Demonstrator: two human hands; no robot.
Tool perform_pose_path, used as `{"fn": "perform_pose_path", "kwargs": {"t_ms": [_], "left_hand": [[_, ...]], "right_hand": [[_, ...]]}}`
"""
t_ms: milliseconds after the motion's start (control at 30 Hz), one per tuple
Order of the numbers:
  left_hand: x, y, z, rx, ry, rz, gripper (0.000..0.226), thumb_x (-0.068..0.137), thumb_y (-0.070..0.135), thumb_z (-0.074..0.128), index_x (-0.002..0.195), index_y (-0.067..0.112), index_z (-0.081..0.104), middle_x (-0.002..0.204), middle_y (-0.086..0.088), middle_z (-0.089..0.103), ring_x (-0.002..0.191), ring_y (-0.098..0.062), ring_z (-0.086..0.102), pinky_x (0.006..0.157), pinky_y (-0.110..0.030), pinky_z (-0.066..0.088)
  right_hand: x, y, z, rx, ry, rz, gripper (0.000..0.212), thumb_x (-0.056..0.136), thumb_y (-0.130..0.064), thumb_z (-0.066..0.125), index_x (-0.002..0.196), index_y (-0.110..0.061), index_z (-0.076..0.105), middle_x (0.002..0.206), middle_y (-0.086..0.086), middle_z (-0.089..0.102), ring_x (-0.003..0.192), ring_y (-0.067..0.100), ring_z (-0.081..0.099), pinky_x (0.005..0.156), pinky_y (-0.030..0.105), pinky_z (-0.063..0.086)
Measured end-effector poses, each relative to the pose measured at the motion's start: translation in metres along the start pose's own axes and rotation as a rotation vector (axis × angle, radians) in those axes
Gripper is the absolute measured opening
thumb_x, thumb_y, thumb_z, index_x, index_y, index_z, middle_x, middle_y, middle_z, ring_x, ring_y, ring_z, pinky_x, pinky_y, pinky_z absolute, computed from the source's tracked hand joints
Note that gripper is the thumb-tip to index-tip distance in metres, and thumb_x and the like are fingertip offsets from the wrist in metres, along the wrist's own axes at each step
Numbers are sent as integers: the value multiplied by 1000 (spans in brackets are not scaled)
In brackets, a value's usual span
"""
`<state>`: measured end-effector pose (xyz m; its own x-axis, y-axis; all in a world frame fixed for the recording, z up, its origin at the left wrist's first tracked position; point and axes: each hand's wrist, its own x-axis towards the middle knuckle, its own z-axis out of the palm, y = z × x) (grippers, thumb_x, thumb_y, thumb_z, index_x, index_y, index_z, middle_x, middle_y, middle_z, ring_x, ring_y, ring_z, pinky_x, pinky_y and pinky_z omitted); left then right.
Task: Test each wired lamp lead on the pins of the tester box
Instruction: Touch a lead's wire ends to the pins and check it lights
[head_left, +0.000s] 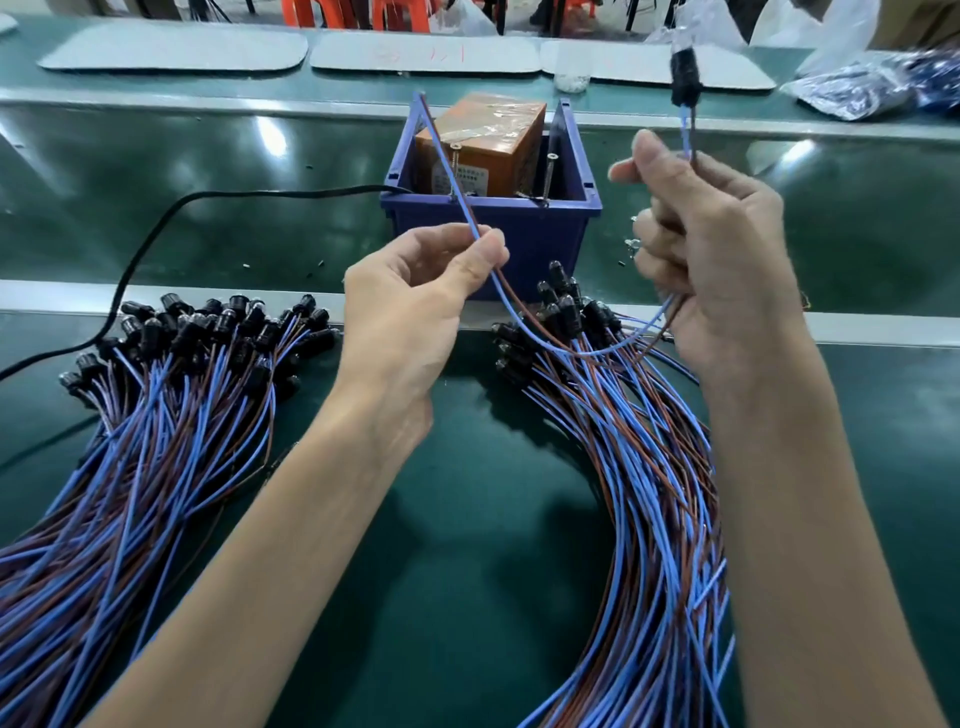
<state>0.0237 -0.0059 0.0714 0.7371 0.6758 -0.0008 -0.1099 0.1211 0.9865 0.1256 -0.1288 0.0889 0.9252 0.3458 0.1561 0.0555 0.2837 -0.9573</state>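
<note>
Two sheaves of blue-and-brown lamp leads lie on the green tabletop (467, 571), one pile left (156, 415) and one right (649, 467). Above them both hands hold a single lamp lead (501, 288). The left hand (405, 312) pinches its wires between thumb and forefinger. The right hand (717, 249) has its fingers curled round the lead below the black lamp (685, 78), which is raised. Behind, a blue bin (519, 228) holds the orange tester box (488, 150) and its screw pins (549, 174), and the lead's free end rises above the bin. A black cable (156, 228) enters the bin. Grey trays (171, 49) lie beyond.
</note>
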Motion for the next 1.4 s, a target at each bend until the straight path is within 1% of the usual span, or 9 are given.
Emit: {"fn": "perform_pose_path", "kwargs": {"t_ms": [133,233,367,567,767,900,1033,1233,1400], "left_hand": [[1,-2,-2,56,-74,-26,10,84,17,71,77,19,63,66,10,71,46,8,53,47,-3,35],[1,-2,-3,65,-146,-40,11,84,14,71,75,16,64,64,9,71,48,6,56,46,-1,35],[1,-3,-3,90,-175,-47,10,82,16,72,74,17,66,65,9,72,52,8,59,47,0,35],[4,-6,-3,132,-186,-31,10,82,17,72,74,19,67,62,11,71,52,9,58,47,0,35],[6,-9,-6,147,-169,-9,10,82,17,72,74,18,68,60,12,69,53,9,58,48,0,36],[8,-10,-7,166,-145,39,11,84,17,71,73,17,68,57,15,67,52,10,56,49,0,35],[14,-11,-12,211,-77,78,15,87,20,69,72,20,64,62,14,69,55,9,55,50,-2,35],[24,-15,-21,233,49,113,10,87,21,70,82,22,61,60,11,70,64,4,64,59,-1,38],[29,-21,-27,316,92,130,8,86,28,70,83,27,63,61,13,70,68,3,64,62,0,38]], "right_hand": [[1,2,-1,-14,-82,45,50,96,-31,55,49,-17,61,42,-7,23,36,5,18,34,16,16],[1,4,0,-49,-176,92,63,102,-45,34,59,-15,70,50,-2,30,39,6,28,36,16,19],[0,12,6,-175,-228,138,49,99,-46,42,84,-15,77,66,-5,53,44,4,36,39,14,21],[-4,21,17,-243,-281,114,12,86,-23,70,77,-18,76,64,1,56,44,6,36,42,12,30],[-5,23,19,-183,-283,118,12,87,-10,68,75,-10,70,62,-4,68,40,2,49,42,9,38],[-7,21,21,-137,-295,161,17,92,-8,60,76,-4,61,64,2,71,41,7,59,39,9,39],[-6,19,21,-114,-261,192,19,98,-11,52,80,-6,54,65,4,72,39,8,59,38,10,39],[0,20,11,-142,-70,119,8,94,-12,59,87,-12,56,54,-2,62,37,5,36,39,12,30],[4,23,5,-134,79,144,7,93,-10,60,87,-11,57,49,-4,53,35,2,31,36,13,24]]}}
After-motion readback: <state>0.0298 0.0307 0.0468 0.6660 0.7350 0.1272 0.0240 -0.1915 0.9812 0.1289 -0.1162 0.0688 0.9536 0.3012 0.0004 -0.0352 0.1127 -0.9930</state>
